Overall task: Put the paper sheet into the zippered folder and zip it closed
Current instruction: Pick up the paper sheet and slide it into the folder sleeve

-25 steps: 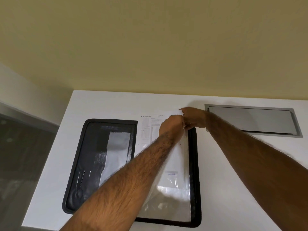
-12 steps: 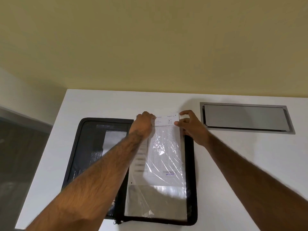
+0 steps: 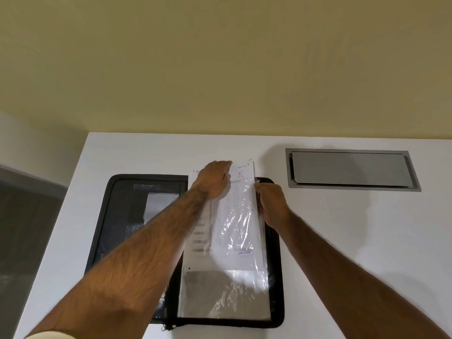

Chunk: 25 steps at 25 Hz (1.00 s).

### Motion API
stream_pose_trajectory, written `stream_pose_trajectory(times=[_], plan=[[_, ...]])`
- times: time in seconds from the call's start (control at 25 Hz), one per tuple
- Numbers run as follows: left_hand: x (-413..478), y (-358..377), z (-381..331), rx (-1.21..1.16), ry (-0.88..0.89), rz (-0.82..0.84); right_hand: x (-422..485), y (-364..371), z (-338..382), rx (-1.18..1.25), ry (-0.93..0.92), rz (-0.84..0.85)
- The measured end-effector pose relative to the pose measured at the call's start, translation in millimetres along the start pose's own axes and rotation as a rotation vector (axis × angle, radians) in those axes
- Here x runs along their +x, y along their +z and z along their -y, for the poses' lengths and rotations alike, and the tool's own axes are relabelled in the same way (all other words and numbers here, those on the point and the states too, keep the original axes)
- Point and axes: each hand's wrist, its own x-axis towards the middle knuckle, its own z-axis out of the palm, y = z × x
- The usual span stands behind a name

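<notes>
While the left hand lies knuckles-up with its fingers pressed together and flat on the upper part of the paper sheet, the right hand curls its fingers around the right edge of the clear plastic sleeve; whether its fingertips pinch the sheet as well cannot be told. Most of the printed sheet sits inside the sleeve, its top edge sticking out beyond the folder's far rim, and a blue stamp shows near its lower right corner under the crinkled plastic. Below the sheet the sleeve is transparent and glossy with reflections. That sleeve covers the right half of the black zippered folder, which lies open flat on the white table; the left half shows dark mesh pockets. To the right of the folder, apart from it, a grey cable hatch is set into the tabletop, its lid closed. Behind the table rises a plain yellow wall.
</notes>
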Motion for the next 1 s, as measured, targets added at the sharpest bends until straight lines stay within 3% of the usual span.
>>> stream_pose_trajectory(times=[0.44, 0.64, 0.88, 1.0], plan=[[-24.2, 6.5, 4.4, 0.045, 0.040, 0.004, 9.5, 21.0, -5.3, 0.102, -0.103, -0.136], [-37.6, 9.7, 2.7, 0.022, 0.054, -0.015, 18.8, 16.3, -8.1, 0.069, -0.172, -0.056], [-47.5, 18.2, -1.3, 0.019, 0.089, -0.049, 16.2, 15.8, 4.3, 0.081, -0.134, -0.129], [-81.5, 38.7, 5.0, 0.030, 0.008, -0.172, 17.1, 8.4, 6.9, 0.068, -0.166, -0.096]])
